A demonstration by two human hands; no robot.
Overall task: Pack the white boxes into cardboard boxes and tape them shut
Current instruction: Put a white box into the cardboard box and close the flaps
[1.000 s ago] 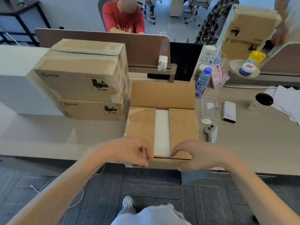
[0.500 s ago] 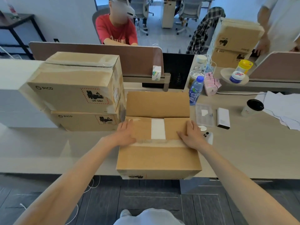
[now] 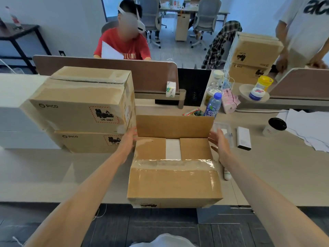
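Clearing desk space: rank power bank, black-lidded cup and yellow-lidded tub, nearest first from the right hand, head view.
From the right hand:
1. power bank, just to its right.
2. black-lidded cup, farther right.
3. yellow-lidded tub, far back right.

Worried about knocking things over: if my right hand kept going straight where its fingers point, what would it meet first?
Probably the upright back flap of the cardboard box, at its right edge, beyond the right hand. If it slips outside, the blue bottle follows; depth is unclear.
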